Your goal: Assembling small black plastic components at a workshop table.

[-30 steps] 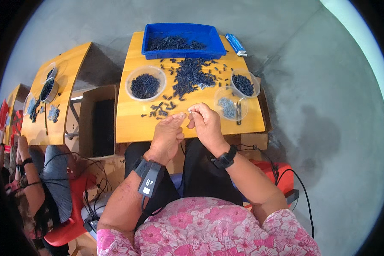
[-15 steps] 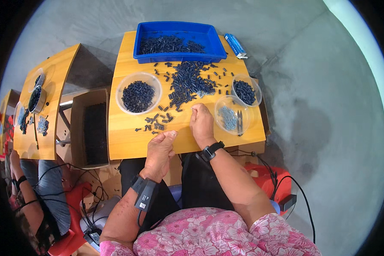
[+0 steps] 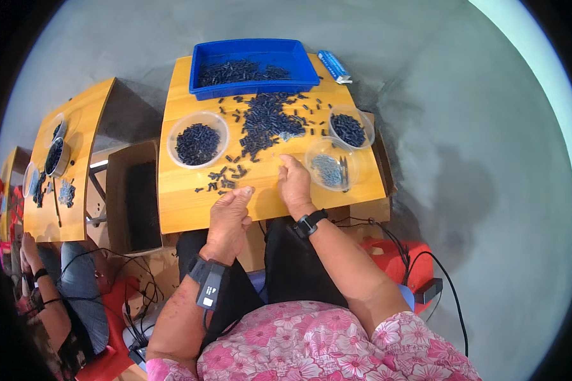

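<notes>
My left hand (image 3: 229, 222) is over the table's near edge, thumb and fingertips pressed together. What it pinches, if anything, is too small to name. A little farther out and to the right, my right hand (image 3: 295, 185) is also closed in a pinch, and its contents cannot be made out. Loose short black parts (image 3: 224, 176) lie just beyond my left hand. A larger heap of the same black parts (image 3: 267, 120) spreads beyond both hands. Beside my right hand stands a clear bowl (image 3: 316, 147) with small silvery pieces (image 3: 326, 170) and a dark pointed tool (image 3: 344, 170).
A clear tub (image 3: 218, 127) of black parts stands left, another (image 3: 368, 130) at right. At the back are a blue tray (image 3: 254, 47) of black parts and a blue-white box (image 3: 334, 66). An open carton (image 3: 116, 197) sits left of the table. A co-worker's hands (image 3: 30, 252) show far left.
The view has shifted, so the table appears farther left and slightly lower. Both my hands stay pinched in nearly the same place. The co-worker's hands at far left have shifted.
</notes>
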Available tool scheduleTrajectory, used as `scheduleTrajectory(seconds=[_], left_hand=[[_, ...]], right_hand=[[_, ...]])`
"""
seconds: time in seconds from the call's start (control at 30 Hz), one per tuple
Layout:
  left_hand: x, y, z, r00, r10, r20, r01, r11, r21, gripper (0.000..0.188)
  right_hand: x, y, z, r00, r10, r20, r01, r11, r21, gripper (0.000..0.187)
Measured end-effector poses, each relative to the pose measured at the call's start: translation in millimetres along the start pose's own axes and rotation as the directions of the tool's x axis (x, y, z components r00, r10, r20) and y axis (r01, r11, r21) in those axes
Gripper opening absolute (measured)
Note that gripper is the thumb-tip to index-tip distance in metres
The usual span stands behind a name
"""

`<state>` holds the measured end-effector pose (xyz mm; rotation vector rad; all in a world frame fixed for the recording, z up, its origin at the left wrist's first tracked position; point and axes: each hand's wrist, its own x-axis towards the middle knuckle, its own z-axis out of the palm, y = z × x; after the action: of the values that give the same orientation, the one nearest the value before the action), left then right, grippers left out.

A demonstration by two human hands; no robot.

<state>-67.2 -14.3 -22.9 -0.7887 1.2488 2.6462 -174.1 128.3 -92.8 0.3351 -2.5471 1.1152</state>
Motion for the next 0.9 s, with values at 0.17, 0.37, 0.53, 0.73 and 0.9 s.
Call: scheduleTrajectory(seconds=[0.17,0.37,0.53,0.73,0.9], left_hand=[[-16.2,1.1,4.7,1.0,-0.017,-0.003,0.017,1.0,0.009,0.011],[-41.7,-0.5,-3.8,0.997,-0.031,0.069,0.034,0.998,-0.048,0.012],[-66.6,-5.2,-9.5,0.987,-0.104,0.125,0.121,0.983,-0.137,0.012],[-71.0,-10.5,-20.2,0.967,-0.122,0.225,0.163,0.971,-0.172,0.013],[-71.3,-7.9,-23.7,0.942,-0.099,0.32,0.15,0.979,-0.136,0.015]], right_hand=[[-25.7,-28.7,-31.8,0.988,-0.117,0.1,0.088,0.962,0.258,0.024],[-52.4,-77.1,-68.3,0.908,-0.334,0.254,0.165,0.84,0.516,0.02],[-64.4,-92.5,-88.8,0.912,-0.214,0.349,-0.03,0.816,0.577,0.016],[-66.7,-98.0,-96.4,0.908,-0.296,0.297,0.073,0.81,0.583,0.02],[-58.1,-101.8,-103.3,0.886,-0.41,0.215,0.223,0.786,0.577,0.017]])
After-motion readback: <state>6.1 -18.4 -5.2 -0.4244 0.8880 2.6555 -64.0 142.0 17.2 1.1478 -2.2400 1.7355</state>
